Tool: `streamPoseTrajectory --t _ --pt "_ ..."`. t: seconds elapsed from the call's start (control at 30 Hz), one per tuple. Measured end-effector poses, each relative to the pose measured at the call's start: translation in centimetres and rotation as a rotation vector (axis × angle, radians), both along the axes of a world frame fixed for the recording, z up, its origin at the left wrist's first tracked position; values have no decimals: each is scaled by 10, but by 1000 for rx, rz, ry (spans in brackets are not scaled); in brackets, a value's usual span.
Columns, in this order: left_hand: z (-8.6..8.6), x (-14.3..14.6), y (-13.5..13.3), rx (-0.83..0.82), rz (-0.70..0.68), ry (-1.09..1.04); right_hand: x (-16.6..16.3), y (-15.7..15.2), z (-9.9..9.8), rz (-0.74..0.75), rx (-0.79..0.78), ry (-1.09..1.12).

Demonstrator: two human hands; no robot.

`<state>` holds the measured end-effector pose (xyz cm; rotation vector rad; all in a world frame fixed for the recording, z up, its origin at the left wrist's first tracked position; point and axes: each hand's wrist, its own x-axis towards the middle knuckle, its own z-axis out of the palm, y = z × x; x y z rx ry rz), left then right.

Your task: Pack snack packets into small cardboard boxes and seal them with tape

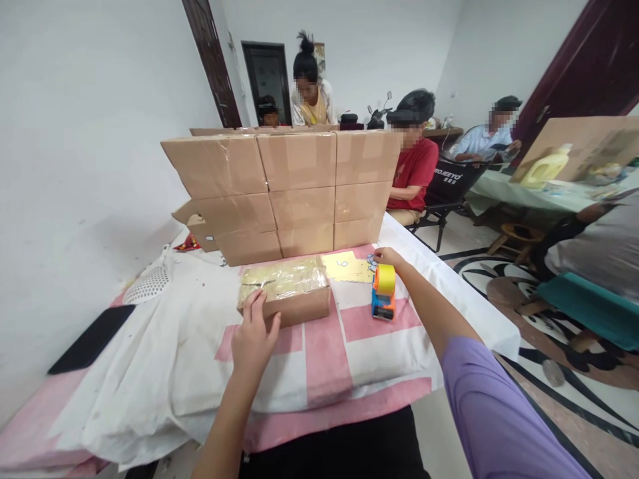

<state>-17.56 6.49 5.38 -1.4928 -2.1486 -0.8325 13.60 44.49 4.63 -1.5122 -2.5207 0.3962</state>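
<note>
A cardboard box (294,307) with shiny clear tape over its top lies on the tablecloth. My left hand (252,332) rests on its near left edge, fingers stretched out over the top and the thumb apart at the front. Farther right, my right hand (388,257) is curled, fingertips together at a small blue-outlined piece (371,261) at the edge of yellow paper sheets (344,266). Whether the fingers hold that piece is too small to tell. Just below this hand stands a blue and orange tape dispenser (375,303) with a yellow tape roll (385,279).
Stacked cardboard boxes (302,199) form a wall across the table's far side. A black flat pad (92,339) and a white perforated object (146,285) lie left. A person in red (417,166) sits beyond the table's right edge; several other people are around the room.
</note>
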Motion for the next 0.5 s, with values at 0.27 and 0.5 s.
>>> streamPoseTrajectory --t 0.27,0.5 --pt "-2 -1 0 17 -5 -21 12 0 -7 -157 -28 167" --pt "-2 0 -1 42 -34 -35 10 -15 7 -105 -122 310"
